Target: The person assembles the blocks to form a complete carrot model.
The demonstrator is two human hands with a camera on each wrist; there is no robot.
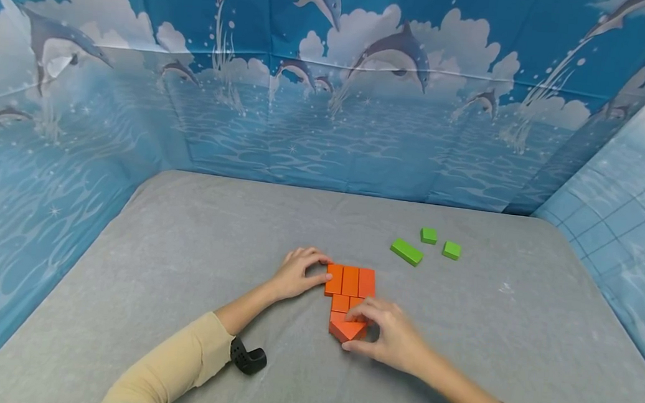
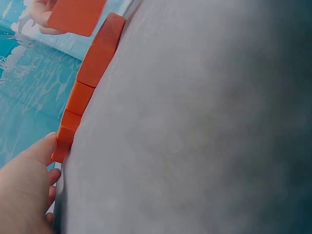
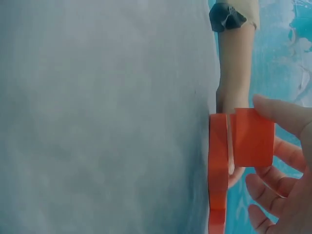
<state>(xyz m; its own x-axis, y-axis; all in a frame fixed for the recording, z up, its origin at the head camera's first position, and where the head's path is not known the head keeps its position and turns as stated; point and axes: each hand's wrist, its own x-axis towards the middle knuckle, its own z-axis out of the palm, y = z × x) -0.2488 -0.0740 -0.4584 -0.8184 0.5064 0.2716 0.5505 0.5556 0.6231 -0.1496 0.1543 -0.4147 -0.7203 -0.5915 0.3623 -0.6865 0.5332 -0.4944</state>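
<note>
Orange blocks [image 1: 350, 281] lie flat and close together on the grey cloth, several of them in a wider row at the far end with narrower rows toward me. My left hand [image 1: 299, 273] rests at the far left corner of this layout, thumb and forefinger touching the edge block [image 2: 64, 141]. Over the near end, my right hand [image 1: 394, 336] pinches an orange block [image 1: 349, 329] between thumb and fingers. Its top looks triangular from the head view; a flat rectangular side shows in the right wrist view. A gap separates the held block [image 3: 254, 138] from the row below.
Beyond the orange layout, to the right, lie a long green block [image 1: 407, 252] and two small green blocks, one of them nearest the right side [image 1: 451, 250]. Dolphin-printed blue curtains [image 1: 327, 133] surround the grey cloth surface [image 1: 214, 219] at the back and sides.
</note>
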